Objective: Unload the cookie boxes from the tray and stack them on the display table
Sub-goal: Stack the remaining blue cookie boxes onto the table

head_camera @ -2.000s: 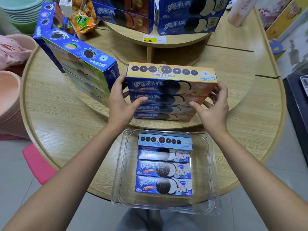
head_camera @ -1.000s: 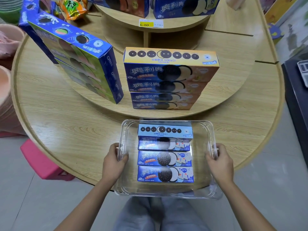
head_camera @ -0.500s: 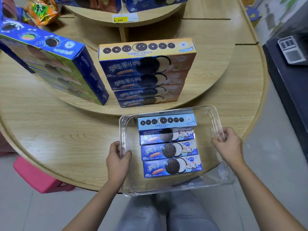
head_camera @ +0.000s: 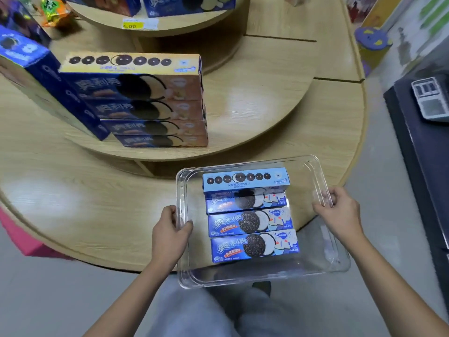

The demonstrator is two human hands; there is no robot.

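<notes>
left hand: grip closed on tray left rim | right hand: grip closed on right rim | cookie boxes: four in tray, near bench edge | stacked boxes: far left tier

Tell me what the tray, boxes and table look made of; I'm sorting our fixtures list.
Tray: clear rigid plastic, probably; the floor and table show through it, with glossy highlights on its walls. Boxes: printed cardboard by the look, with crisp folded edges and a slight sheen. Table: light wood grain, smooth with soft glare patches; whether it is solid wood or laminate cannot be told.
</notes>
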